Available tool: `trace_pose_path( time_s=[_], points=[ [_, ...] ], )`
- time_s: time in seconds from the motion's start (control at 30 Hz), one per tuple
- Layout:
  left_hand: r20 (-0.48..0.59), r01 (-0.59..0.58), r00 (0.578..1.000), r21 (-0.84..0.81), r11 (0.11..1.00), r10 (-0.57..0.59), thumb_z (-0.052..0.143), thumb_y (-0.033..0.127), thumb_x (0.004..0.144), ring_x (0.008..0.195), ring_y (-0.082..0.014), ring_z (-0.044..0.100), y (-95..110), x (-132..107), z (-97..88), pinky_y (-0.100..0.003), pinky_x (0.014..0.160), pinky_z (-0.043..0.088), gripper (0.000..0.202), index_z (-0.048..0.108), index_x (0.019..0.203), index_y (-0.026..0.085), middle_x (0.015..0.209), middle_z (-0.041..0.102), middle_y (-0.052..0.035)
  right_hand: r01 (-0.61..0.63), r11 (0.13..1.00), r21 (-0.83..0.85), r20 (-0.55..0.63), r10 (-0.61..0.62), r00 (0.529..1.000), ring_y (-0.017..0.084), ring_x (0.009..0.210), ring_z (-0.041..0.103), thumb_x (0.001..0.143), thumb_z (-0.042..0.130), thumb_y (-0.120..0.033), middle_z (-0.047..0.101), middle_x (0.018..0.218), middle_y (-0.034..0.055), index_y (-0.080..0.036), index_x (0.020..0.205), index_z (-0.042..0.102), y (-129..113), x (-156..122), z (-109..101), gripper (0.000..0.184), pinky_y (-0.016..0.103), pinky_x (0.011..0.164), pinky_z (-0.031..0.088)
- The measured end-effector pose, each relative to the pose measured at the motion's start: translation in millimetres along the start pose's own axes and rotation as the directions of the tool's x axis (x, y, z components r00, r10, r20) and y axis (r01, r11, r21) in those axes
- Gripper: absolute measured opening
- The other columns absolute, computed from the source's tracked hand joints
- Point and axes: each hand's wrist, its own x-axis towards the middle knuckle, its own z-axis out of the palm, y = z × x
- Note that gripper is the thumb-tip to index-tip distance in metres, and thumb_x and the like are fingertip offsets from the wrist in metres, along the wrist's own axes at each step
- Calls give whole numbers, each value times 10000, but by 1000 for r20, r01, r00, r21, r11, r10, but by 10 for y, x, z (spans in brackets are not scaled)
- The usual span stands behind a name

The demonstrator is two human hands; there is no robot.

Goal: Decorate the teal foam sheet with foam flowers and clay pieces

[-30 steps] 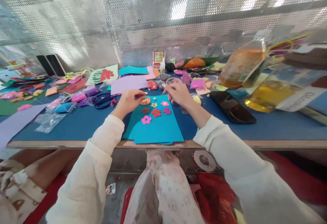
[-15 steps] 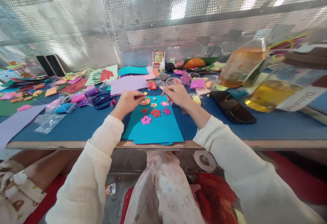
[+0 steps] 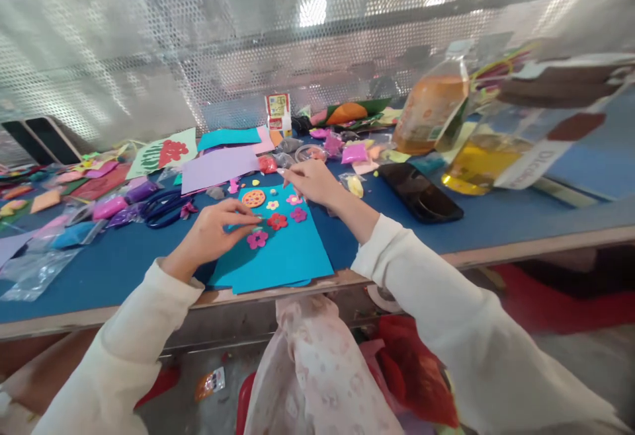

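My left hand [image 3: 213,231] is over the left part of the turquoise paper [image 3: 278,264], thumb and fingertips drawn together. Whatever they pinch is hidden. Just below them lies a pink flower [image 3: 257,240], and a red flower [image 3: 277,221] is to their right. My right hand [image 3: 312,182] hovers at the paper's upper right with its fingers in a pinch; I cannot make out what is in it. On the same paper are a spotted orange disc [image 3: 253,198], a small yellow flower [image 3: 272,205], a pink flower with a pale centre [image 3: 294,199] and a purple flower [image 3: 298,215].
To the right lie a black phone [image 3: 421,192], a bottle of orange drink [image 3: 432,108] and a jug of yellow liquid [image 3: 489,157]. Blue-handled scissors [image 3: 161,209], a lilac sheet [image 3: 218,167] and bagged coloured clay [image 3: 354,153] are around the paper. The table edge [image 3: 342,279] is close.
My left hand has come down from beside the orange disc to the middle left flowers, covering the dark red-brown one. My right hand stays pinched near the upper right. The view has turned right.
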Motion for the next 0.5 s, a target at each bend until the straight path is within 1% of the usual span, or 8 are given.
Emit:
trace_pose_path(
  time_s=[0.03, 0.1, 0.17, 0.23, 0.3, 0.5],
  points=[
    [17, -3, 1000, 5, 1000, 2, 576, 286, 799, 821, -161, 624, 26, -40, 4, -267, 727, 507, 215, 678, 974, 214, 921, 665, -48, 9, 1000, -7, -3, -9, 1000, 102, 493, 472, 855, 413, -376, 517, 478, -2, -124, 633, 657, 3, 3, -1, 416, 238, 516, 280],
    [-3, -4, 1000, 22, 1000, 4, 584, 261, 797, 823, -155, 626, 68, -111, 15, -263, 736, 507, 223, 654, 1002, 206, 908, 675, -36, 23, 1000, -14, -12, -23, 1000, 98, 487, 451, 856, 415, -377, 504, 475, -2, -122, 627, 655, 8, 6, -3, 419, 241, 518, 268],
    [-41, -40, 998, 40, 998, 42, 606, 239, 785, 822, -147, 625, 91, -161, 24, -266, 748, 506, 168, 656, 943, 211, 881, 684, -18, 23, 1000, -16, -13, -23, 1000, 95, 484, 432, 856, 418, -372, 494, 474, -3, -120, 634, 656, 9, 5, -2, 412, 243, 522, 262],
    [-47, -106, 993, 57, 993, 109, 620, 223, 775, 817, -147, 622, 95, -186, 30, -282, 754, 509, 116, 663, 883, 222, 854, 688, -6, 21, 1000, -19, 1, -21, 1000, 92, 486, 421, 858, 417, -378, 485, 473, -3, -118, 637, 653, 5, 3, 1, 415, 243, 527, 260],
    [-27, -159, 987, 68, 985, 161, 620, 211, 775, 827, -156, 617, 87, -189, 37, -306, 763, 512, 117, 668, 881, 227, 849, 690, -7, 19, 1000, -22, 16, -19, 1000, 90, 488, 413, 860, 414, -394, 473, 469, -5, -115, 629, 647, 0, 2, 3, 431, 242, 530, 259],
    [40, -205, 979, 132, 970, 201, 577, 229, 809, 916, -184, 590, 54, -157, 70, -350, 784, 506, 141, 685, 898, 247, 984, 660, -33, 9, 1000, -17, 12, -9, 1000, 86, 487, 398, 865, 412, -389, 467, 469, -7, -116, 632, 642, -16, -5, -10, 427, 239, 531, 260]
  ],
)
